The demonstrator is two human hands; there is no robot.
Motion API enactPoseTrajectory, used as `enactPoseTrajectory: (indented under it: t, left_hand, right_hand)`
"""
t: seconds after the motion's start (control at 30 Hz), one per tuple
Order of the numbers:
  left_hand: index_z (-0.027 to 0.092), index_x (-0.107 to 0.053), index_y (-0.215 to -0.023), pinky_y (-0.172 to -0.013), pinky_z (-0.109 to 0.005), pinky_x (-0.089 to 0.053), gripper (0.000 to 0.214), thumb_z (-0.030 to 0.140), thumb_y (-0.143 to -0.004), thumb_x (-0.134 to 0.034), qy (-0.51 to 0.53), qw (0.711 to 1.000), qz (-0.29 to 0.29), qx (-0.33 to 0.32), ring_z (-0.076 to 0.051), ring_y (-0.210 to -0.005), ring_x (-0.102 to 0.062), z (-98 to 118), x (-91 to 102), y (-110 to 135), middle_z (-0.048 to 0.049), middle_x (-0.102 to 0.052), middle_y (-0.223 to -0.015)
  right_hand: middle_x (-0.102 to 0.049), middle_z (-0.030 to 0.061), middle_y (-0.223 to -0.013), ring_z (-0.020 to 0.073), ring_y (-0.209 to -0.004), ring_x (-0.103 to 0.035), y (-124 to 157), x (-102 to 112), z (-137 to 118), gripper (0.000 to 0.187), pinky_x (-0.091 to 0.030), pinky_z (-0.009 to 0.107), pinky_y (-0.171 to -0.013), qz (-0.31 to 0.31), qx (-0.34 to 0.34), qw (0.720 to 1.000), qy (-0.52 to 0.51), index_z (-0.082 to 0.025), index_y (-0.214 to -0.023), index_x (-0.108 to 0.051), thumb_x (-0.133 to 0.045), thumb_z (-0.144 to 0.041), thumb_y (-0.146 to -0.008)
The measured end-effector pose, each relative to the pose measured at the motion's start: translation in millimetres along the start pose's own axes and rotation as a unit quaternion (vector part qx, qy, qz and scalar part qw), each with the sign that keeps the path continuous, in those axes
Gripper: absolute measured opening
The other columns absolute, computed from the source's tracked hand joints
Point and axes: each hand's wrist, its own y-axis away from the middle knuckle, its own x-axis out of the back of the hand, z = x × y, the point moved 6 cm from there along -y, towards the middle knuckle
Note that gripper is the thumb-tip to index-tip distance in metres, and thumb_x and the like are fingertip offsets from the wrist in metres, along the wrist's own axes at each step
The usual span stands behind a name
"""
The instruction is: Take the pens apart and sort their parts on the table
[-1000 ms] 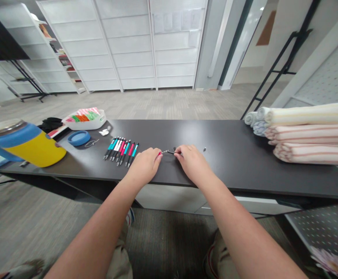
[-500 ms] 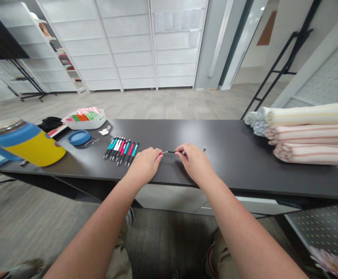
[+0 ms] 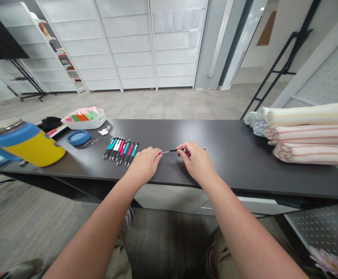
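Note:
My left hand [image 3: 146, 162] is closed, fingertips around a red pen part [image 3: 160, 154] that is mostly hidden by them. A thin silvery length [image 3: 165, 152] reaches from it towards a slim black pen part [image 3: 173, 150], pinched by the thumb and fingers of my right hand [image 3: 196, 159]. The far end of the black part is hidden in that hand. A tiny silvery piece [image 3: 205, 148] shows just beyond my right knuckles. Left of my left hand lies a row of several pens [image 3: 120, 151], turquoise, white and red with black grips.
On the dark table [image 3: 229, 135], a white basket [image 3: 83, 124] of colourful packets, a blue lid [image 3: 78, 137], small white earbuds [image 3: 103, 132] and a yellow-blue jug [image 3: 35, 143] stand left. Rolled striped towels [image 3: 314, 135] are stacked at the right end.
My right hand has shifted slightly right and up, tilting the black part a little. More of the thin silvery length shows between my hands. My left hand is almost still.

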Motion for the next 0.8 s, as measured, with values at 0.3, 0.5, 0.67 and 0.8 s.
enactPoseTrajectory:
  t: [0.3, 0.5, 0.67, 0.8]
  left_hand:
    - [0.023, -0.066, -0.12, -0.088, -0.035, -0.049, 0.033, 0.036, -0.11, -0.037, 0.019, 0.999, -0.004, -0.028, -0.023, -0.099, -0.064, 2.5, 0.1, 1.1, -0.0072, -0.066, -0.103]
    - [0.021, -0.065, -0.12, -0.087, -0.036, -0.049, 0.032, 0.037, -0.11, -0.038, 0.033, 0.997, -0.022, -0.068, -0.024, -0.1, -0.065, 10.2, 1.1, 2.1, -0.008, -0.069, -0.103]
    - [0.022, -0.065, -0.121, -0.091, -0.037, -0.05, 0.032, 0.037, -0.11, -0.039, 0.036, 0.996, -0.036, -0.073, -0.024, -0.102, -0.068, 11.7, -1.0, 1.3, -0.008, -0.072, -0.106]
    - [0.021, -0.064, -0.12, -0.094, -0.038, -0.05, 0.032, 0.037, -0.11, -0.038, 0.039, 0.996, -0.031, -0.072, -0.024, -0.104, -0.067, 11.6, -1.3, 1.3, -0.0083, -0.072, -0.109]
  right_hand:
    - [-0.072, 0.0045, -0.096, 0.0191, -0.086, -0.065, 1.1, -4.6, -3.9, 0.008, -0.049, 0.031, -0.08, -0.026, 0.017, 0.999, -0.02, -0.022, -0.102, -0.07, -0.062, -0.021, -0.1]
    - [-0.076, 0.004, -0.096, 0.0187, -0.085, -0.068, 1.8, -8.4, -5.8, 0.009, -0.052, 0.031, -0.079, -0.047, 0.011, 0.998, -0.046, -0.023, -0.103, -0.072, -0.064, -0.025, -0.099]
    - [-0.08, 0.0024, -0.099, 0.0192, -0.089, -0.073, 2.5, -8.7, -3.4, 0.011, -0.055, 0.032, -0.082, -0.058, -0.015, 0.995, -0.085, -0.025, -0.103, -0.076, -0.066, -0.028, -0.099]
    - [-0.081, 0.0016, -0.099, 0.0187, -0.089, -0.074, 3.0, -9.9, -2.3, 0.01, -0.055, 0.031, -0.082, -0.065, -0.021, 0.993, -0.099, -0.026, -0.102, -0.077, -0.068, -0.029, -0.098]
